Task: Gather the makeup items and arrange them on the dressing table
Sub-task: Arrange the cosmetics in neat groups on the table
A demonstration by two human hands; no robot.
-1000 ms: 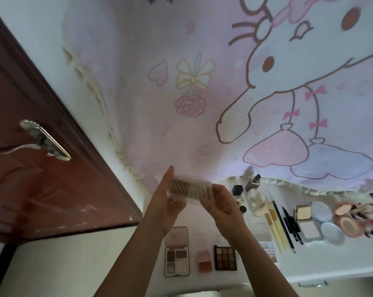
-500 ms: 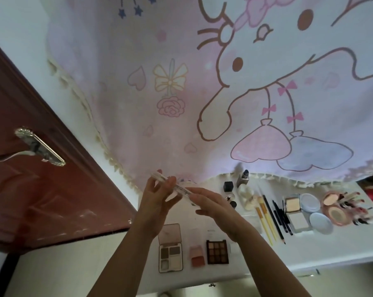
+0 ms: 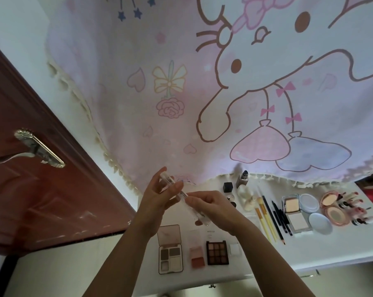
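Note:
Both hands hold a flat clear plastic case (image 3: 182, 196) above the left part of the white dressing table (image 3: 322, 251). My left hand (image 3: 157, 195) grips its upper left end. My right hand (image 3: 211, 207) pinches its lower right half, and the case is seen edge-on, tilted down to the right. Below the hands lie an open eyeshadow compact (image 3: 170, 249), a pink blush (image 3: 196, 255) and a dark nine-pan palette (image 3: 217, 252).
Further right on the table are yellow brushes and black pencils (image 3: 271, 217), an open powder compact (image 3: 295, 215), round puffs (image 3: 319, 222), pink compacts (image 3: 333, 206), several lipsticks (image 3: 357, 211) and small bottles (image 3: 242, 180). A cartoon cloth (image 3: 224, 93) hangs behind; a brown door (image 3: 31, 168) stands left.
The clear case has turned from facing me flat to edge-on and tilted. The view has shifted, so everything sits a little further left and lower.

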